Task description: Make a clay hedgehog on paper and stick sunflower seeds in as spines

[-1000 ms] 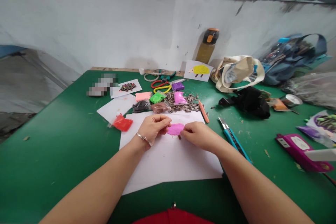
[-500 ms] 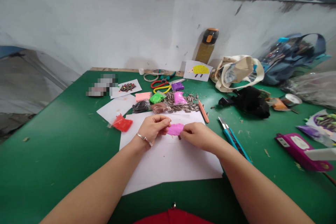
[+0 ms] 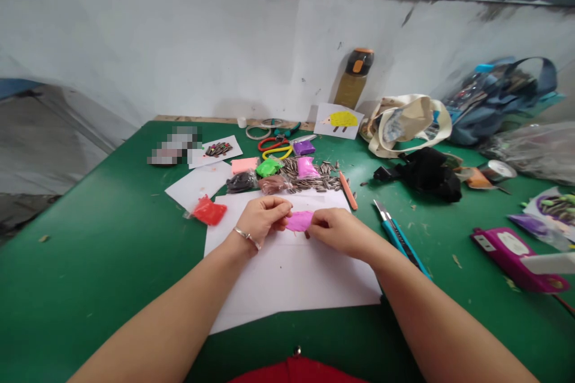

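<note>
Tabletop [image 3: 90,263] is bearing paper [image 3: 291,287]; left hand [image 3: 264,218] and right hand [image 3: 336,227], fingers curled (grip unclear), are bracketing clay [image 3: 298,221], perhaps steadying it

Pink patch [image 3: 299,221]: matt. Sheet [image 3: 291,281]: smooth matt paper. Bracelet [image 3: 247,237]: shiny metal. Tabletop [image 3: 90,275]: smooth, faint gloss.

Craft workspace: coloured packets [image 3: 211,212], paper [image 3: 296,278], 1 utility knife [image 3: 401,239].

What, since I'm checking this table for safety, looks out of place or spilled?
The blue cutter lies right of the right hand, blade apparently bared: an odd hazard. Loose seeds are strewn on the green table, a few apart from the heap, perhaps spilled.
</note>
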Available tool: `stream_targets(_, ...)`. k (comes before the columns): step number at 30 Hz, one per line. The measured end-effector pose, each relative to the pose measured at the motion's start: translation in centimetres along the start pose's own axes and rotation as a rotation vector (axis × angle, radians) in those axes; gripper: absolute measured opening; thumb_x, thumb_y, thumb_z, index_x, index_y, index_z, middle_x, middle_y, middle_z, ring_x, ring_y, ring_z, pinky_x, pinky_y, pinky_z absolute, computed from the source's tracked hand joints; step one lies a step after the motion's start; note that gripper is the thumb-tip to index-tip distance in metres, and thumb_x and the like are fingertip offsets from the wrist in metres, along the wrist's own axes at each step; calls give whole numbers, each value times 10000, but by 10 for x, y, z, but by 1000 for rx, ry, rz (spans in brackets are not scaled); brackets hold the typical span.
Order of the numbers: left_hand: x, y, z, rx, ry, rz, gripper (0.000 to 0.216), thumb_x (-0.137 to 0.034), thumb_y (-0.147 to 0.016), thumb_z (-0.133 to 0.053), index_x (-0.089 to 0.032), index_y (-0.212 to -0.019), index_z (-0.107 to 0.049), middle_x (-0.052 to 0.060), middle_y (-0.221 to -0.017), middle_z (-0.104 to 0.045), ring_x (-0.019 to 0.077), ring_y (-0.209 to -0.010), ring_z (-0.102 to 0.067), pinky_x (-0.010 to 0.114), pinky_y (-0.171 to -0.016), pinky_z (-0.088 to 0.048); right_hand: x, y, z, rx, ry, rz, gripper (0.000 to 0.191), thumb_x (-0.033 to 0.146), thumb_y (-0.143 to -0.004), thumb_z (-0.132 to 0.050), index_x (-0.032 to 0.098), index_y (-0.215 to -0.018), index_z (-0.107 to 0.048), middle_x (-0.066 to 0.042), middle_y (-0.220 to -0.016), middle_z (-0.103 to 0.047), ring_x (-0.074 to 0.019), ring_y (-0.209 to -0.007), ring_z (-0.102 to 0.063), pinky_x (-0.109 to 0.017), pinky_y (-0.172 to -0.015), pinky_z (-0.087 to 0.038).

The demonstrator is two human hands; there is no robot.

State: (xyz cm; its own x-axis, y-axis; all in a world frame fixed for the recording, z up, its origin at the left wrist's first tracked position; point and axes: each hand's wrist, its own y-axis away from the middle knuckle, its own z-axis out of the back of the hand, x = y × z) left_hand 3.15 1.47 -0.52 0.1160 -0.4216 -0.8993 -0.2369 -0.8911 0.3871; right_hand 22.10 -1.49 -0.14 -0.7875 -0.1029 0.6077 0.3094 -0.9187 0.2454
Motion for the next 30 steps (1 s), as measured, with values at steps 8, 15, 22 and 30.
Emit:
stream_targets(8, 0, 0, 0, 5, 7, 6, 364, -375, -545, -826, -110, -723, -650, 13, -637, -638, 67, -486, -536, 183, -468, -414, 5, -6, -9, -114, 263, -49, 227, 293, -808, -475, 202, -649, -608, -25, -695, -647, -136, -599, -487, -252, -510, -210)
stream_targets(15, 0, -1, 1, 10, 5, 5, 373, -380, -537, -832, -110, -722, -654, 13, -634, -638, 68, -490, -536, 189, -480, -421, 0, -4, -5, -78, 172, -23, 226, 347, -805, -530, 205, -643, -596, 0, -638, -612, -123, -565, -466, -244, -500, -228)
stream_targets(22, 1, 1, 1, 53, -38, -1, 377, -417, -555, -821, -108, -710, -671, 21, -615, -636, 76, -502, -538, 197, -493, -421, 9, -1, -7, -229, -85, 166, 99, 218, -826, -538, 203, -765, -615, 5, -740, -617, -118, -659, -517, -232, -588, -347)
stream_targets(30, 0, 5, 0, 127, -154, -10, 394, -491, -649, -752, -105, -686, -687, 49, -607, -641, 80, -497, -517, 199, -486, -400, 15, 0, -16, -404, -242, 276, 96, 181, -863, -509, 207, -868, -601, -1, -800, -599, -125, -713, -549, -251, -656, -412)
